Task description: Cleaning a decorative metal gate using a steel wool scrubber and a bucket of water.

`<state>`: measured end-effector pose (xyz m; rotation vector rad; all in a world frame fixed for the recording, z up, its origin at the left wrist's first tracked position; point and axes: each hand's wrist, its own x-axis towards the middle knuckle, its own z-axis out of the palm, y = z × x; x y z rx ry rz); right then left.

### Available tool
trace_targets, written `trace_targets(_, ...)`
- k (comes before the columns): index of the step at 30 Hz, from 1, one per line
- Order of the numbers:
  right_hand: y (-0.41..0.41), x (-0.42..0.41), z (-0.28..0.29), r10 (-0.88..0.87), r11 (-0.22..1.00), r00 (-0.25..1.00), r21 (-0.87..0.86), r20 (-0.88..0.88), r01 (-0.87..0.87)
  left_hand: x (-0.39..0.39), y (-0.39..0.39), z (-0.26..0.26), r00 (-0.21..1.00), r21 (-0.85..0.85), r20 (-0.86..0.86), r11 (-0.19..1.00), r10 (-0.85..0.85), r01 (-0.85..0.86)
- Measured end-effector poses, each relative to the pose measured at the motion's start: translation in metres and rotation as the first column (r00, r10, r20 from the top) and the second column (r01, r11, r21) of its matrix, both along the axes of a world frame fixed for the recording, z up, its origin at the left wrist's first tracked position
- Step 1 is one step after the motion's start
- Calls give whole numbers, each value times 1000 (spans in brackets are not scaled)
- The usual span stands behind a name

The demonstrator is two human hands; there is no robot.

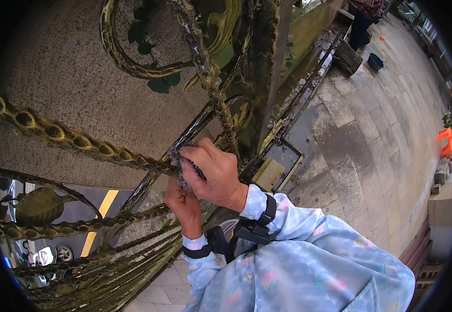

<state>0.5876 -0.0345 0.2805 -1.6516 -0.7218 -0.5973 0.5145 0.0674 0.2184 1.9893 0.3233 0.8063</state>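
Note:
My right hand (pixel 215 171) is closed on a grey metal scouring pad (pixel 175 156), which is pressed against an ornate metal railing bar (pixel 105 150) where it meets a diagonal bar (pixel 193 130). Just below, my left hand (pixel 183 206) has its fingers curled at the lower edge of the same pad and bar. Its fingertips are hidden behind the bar and the pad. Worn yellow and dark paint or grime covers the railing, and a row of round hollows runs along the bar. Black straps circle both wrists over pale blue patterned sleeves.
Curled metal scrollwork (pixel 140 68) and a dark post (pixel 263 70) stand above my hands. More railing bars (pixel 132 249) spread at lower left, with a road and parked vehicles beyond. A yellowish block (pixel 268 173) lies right of my hands. Farther off are a dark bucket (pixel 375 61), a person and an orange stool (pixel 447 141).

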Motion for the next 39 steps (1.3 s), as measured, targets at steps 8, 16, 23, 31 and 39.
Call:
trace_targets(8, -10, 19, -6, -157, 984, 987, 79, -41, 159, 1, -5, 10, 999, 39, -49, 999, 15, -13)
trace_targets(16, -10, 15, -3, -32, 999, 999, 4, -6, 32, -3, 9, 8, 998, 93, -58, 996, 4, 2)
trace_targets(23, -4, -1, 4, -52, 998, 998, -27, 26, 53, 7, 0, -3, 999, 25, -43, 999, -33, 34)
trace_targets(31, -26, 26, -1, -169, 985, 984, -26, -55, 168, -3, 4, -2, 991, -120, -130, 993, -12, -4)
trace_targets(39, -8, -3, 1, 100, 993, 994, -55, -33, -101, -12, 1, 19, 974, -208, -91, 960, -208, 185)
